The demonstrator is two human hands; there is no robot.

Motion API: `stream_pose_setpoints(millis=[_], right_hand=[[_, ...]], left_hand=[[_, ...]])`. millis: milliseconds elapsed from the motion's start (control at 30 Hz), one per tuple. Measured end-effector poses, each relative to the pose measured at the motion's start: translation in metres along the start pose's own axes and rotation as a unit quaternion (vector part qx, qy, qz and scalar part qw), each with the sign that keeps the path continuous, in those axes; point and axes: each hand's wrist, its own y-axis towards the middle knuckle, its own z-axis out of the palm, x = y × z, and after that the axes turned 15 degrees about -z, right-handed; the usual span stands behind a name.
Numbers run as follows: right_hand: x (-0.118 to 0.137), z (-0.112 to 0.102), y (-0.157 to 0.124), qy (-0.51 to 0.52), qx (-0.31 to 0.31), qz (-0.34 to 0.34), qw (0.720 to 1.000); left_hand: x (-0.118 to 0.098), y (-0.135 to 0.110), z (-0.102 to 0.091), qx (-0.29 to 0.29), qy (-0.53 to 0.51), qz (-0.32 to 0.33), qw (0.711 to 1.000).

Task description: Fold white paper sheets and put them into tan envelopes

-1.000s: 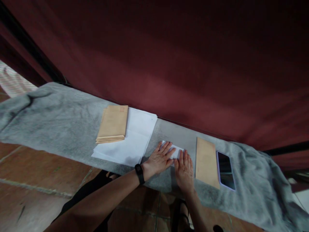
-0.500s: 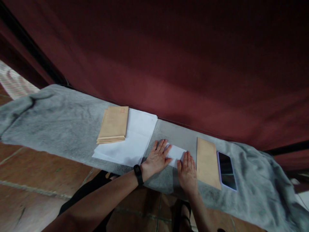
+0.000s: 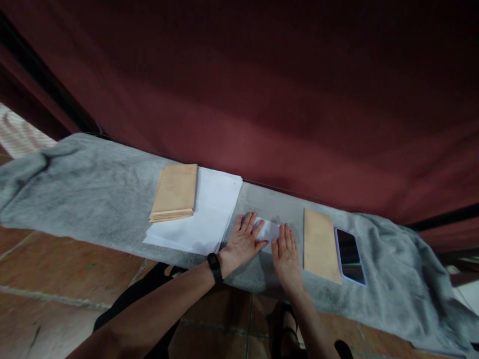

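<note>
A small folded white sheet of paper [image 3: 268, 231] lies on the grey cloth between my hands. My left hand [image 3: 243, 241], with a black band on its wrist, rests flat across the paper's left end, fingers spread. At the right end, my right hand [image 3: 286, 253] lies flat with its fingers straight and the thumb near the paper's edge. Both hands cover part of the sheet. Just right of my right hand is a single brown envelope [image 3: 321, 245]. To the left is a stack of white paper [image 3: 215, 209], with several brown envelopes [image 3: 175, 188] piled on it.
A phone in a pale purple case [image 3: 350, 256] lies right of the single envelope. The grey cloth [image 3: 101, 194] covers a long narrow surface and is rumpled at both ends. Behind it hangs a dark red fabric [image 3: 239, 119]; tiled floor [image 3: 56, 269] shows in front.
My right hand has shifted slightly left and farther from me, and less of the white paper shows between my hands. My left hand stays nearly in place. The view has tilted a little.
</note>
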Motion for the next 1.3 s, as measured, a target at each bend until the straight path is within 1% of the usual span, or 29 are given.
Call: stream_pose_setpoints(millis=[100, 233, 400, 567, 733, 933, 1133, 1300], right_hand=[[0.003, 0.001, 0.003, 0.014, 0.029, -0.013, 0.999], [0.003, 0.003, -0.001, -0.008, 0.053, -0.011, 0.999], [0.000, 0.004, -0.005, -0.038, 0.057, 0.012, 0.998], [-0.002, 0.006, -0.008, -0.046, 0.039, 0.034, 0.998], [-0.005, 0.005, -0.010, -0.051, 0.036, 0.048, 0.997], [-0.005, 0.001, -0.011, -0.048, 0.041, 0.075, 0.995], [-0.005, -0.002, -0.012, -0.041, 0.036, 0.079, 0.995], [-0.005, -0.001, -0.014, -0.041, 0.037, 0.084, 0.995]], left_hand=[[-0.001, 0.000, -0.002, 0.004, 0.004, 0.002, 1.000], [-0.001, -0.001, -0.003, 0.000, 0.005, 0.003, 1.000], [0.001, -0.003, -0.001, -0.004, 0.003, 0.005, 1.000], [0.007, -0.003, -0.002, 0.012, -0.006, 0.011, 1.000], [0.015, -0.004, -0.002, 0.018, -0.010, 0.005, 1.000], [0.020, -0.007, 0.003, -0.007, -0.009, -0.013, 1.000], [0.022, -0.010, 0.007, -0.020, -0.005, -0.028, 0.999], [0.023, -0.010, 0.008, -0.050, -0.005, -0.028, 0.998]])
